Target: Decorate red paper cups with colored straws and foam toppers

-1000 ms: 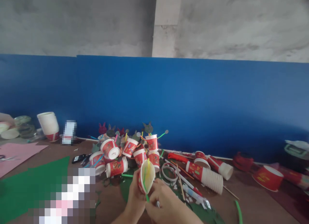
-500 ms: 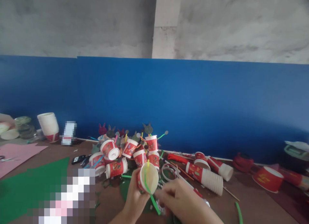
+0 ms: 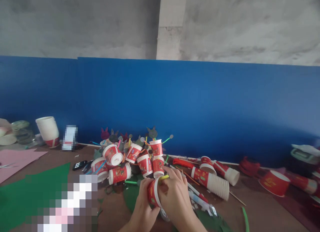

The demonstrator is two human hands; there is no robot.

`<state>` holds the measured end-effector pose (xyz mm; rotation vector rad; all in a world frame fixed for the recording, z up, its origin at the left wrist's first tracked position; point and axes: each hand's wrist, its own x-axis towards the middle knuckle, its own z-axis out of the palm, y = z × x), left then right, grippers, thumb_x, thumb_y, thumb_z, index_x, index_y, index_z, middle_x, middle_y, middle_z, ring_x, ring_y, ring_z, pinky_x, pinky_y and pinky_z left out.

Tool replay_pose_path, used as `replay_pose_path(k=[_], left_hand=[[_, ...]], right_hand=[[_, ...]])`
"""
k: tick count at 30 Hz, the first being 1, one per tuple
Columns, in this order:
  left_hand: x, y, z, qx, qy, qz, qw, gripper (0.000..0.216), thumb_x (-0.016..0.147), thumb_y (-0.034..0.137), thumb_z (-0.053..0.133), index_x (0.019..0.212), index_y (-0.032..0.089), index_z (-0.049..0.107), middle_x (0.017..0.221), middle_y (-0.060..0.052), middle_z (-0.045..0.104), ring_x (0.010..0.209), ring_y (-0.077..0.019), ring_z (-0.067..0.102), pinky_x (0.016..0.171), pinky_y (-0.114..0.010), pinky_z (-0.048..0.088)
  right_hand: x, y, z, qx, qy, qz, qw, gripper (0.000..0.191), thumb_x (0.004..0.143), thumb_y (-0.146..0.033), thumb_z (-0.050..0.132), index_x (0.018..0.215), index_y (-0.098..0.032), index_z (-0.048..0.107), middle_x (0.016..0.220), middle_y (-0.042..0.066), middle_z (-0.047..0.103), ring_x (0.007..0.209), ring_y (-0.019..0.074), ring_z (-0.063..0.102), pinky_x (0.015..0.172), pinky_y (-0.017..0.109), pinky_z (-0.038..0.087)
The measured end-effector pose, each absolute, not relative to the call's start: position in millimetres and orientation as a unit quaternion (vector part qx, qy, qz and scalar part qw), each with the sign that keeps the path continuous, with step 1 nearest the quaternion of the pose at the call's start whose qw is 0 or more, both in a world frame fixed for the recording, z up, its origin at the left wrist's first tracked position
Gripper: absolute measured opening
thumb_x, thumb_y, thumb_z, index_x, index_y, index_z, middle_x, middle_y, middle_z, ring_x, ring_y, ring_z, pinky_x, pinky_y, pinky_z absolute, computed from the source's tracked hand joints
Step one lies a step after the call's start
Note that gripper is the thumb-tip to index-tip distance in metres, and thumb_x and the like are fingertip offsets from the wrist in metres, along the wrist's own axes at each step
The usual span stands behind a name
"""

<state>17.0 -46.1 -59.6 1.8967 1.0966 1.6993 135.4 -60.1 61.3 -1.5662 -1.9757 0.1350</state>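
A red paper cup (image 3: 153, 193) with a white rim is in my left hand (image 3: 143, 203), whose fingers wrap round its side. The cup is tilted, its mouth turned to the right. My right hand (image 3: 176, 192) covers that mouth, with curled fingers reaching inside; what they grip there is hidden. A yellow straw end (image 3: 163, 177) sticks out at the rim beside the right fingers. Just behind my hands lies a heap of red paper cups (image 3: 120, 173) with straws and small cut-paper animal heads (image 3: 152, 132).
Stacked paper cups (image 3: 212, 183) lie on the right, with a red paper bowl (image 3: 274, 182) beyond. Green paper (image 3: 37, 195), pink paper (image 3: 17, 160) and scissors (image 3: 7, 165) are on the left. A green straw (image 3: 245, 219) lies near the front right. The blue wall panel (image 3: 200, 108) stands behind.
The cup has turned from facing me to facing right. My right hand has moved from beside it onto its mouth. The green straw hanging from the cup is now out of sight.
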Motion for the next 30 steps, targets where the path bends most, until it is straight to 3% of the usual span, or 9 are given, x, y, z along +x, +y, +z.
replay_pose_path(k=[5, 10, 14, 17, 20, 25, 30], left_hand=[[19, -48, -47, 0.625, 0.392, 0.579, 0.347, 0.057, 0.064, 0.002, 0.061, 0.115, 0.020, 0.045, 0.103, -0.007, 0.062, 0.093, -0.0227, 0.061, 0.083, -0.035, 0.050], [20, -48, -49, 0.589, 0.357, 0.598, 0.409, 0.051, 0.063, 0.006, 0.064, 0.110, 0.019, 0.048, 0.094, -0.004, 0.064, 0.085, -0.0202, 0.062, 0.077, -0.030, 0.051], [20, -49, -51, 0.581, 0.332, 0.600, 0.440, 0.054, 0.066, 0.012, 0.067, 0.115, 0.019, 0.045, 0.101, -0.007, 0.064, 0.092, -0.0228, 0.062, 0.080, -0.032, 0.051], [20, -49, -50, 0.592, 0.340, 0.604, 0.411, 0.058, 0.066, 0.010, 0.067, 0.118, 0.020, 0.043, 0.105, -0.008, 0.063, 0.094, -0.0229, 0.062, 0.084, -0.034, 0.050], [20, -49, -50, 0.614, 0.338, 0.603, 0.381, 0.058, 0.064, 0.008, 0.066, 0.117, 0.019, 0.044, 0.103, -0.008, 0.062, 0.093, -0.0231, 0.062, 0.083, -0.034, 0.050], [21, -48, -52, 0.623, 0.339, 0.604, 0.363, 0.056, 0.064, 0.006, 0.065, 0.115, 0.019, 0.046, 0.101, -0.007, 0.063, 0.090, -0.0221, 0.062, 0.081, -0.033, 0.051], [22, -47, -50, 0.601, 0.337, 0.606, 0.397, 0.057, 0.065, 0.007, 0.064, 0.117, 0.019, 0.046, 0.103, -0.007, 0.063, 0.092, -0.0213, 0.062, 0.081, -0.031, 0.051]], right_hand=[[135, -62, 66, -0.566, -0.763, 0.128, 0.284, 0.024, 0.070, -0.011, 0.051, 0.071, -0.027, 0.070, 0.119, -0.001, 0.062, 0.104, 0.0232, 0.050, 0.085, 0.035, 0.033], [144, -60, 65, -0.570, -0.768, 0.131, 0.262, 0.021, 0.072, -0.013, 0.052, 0.067, -0.024, 0.070, 0.119, 0.001, 0.062, 0.107, 0.0252, 0.049, 0.087, 0.038, 0.033], [151, -59, 69, -0.560, -0.769, 0.137, 0.278, 0.021, 0.076, -0.025, 0.058, 0.057, -0.022, 0.066, 0.111, 0.004, 0.065, 0.104, 0.0269, 0.052, 0.090, 0.041, 0.034], [153, -57, 71, -0.561, -0.733, 0.124, 0.362, 0.013, 0.078, -0.030, 0.059, 0.074, -0.021, 0.067, 0.102, 0.007, 0.066, 0.096, 0.0246, 0.057, 0.086, 0.039, 0.040], [153, -52, 68, -0.535, -0.705, 0.167, 0.434, 0.022, 0.079, -0.030, 0.057, 0.096, -0.020, 0.066, 0.101, 0.008, 0.066, 0.095, 0.0231, 0.058, 0.085, 0.036, 0.044], [153, -45, 65, -0.464, -0.701, 0.276, 0.467, 0.015, 0.078, -0.027, 0.058, 0.071, -0.019, 0.070, 0.099, 0.008, 0.066, 0.096, 0.0221, 0.060, 0.086, 0.034, 0.044], [151, -45, 63, -0.500, -0.726, 0.268, 0.389, 0.018, 0.074, -0.023, 0.063, 0.057, -0.019, 0.067, 0.101, 0.006, 0.066, 0.097, 0.0221, 0.058, 0.087, 0.035, 0.042]])
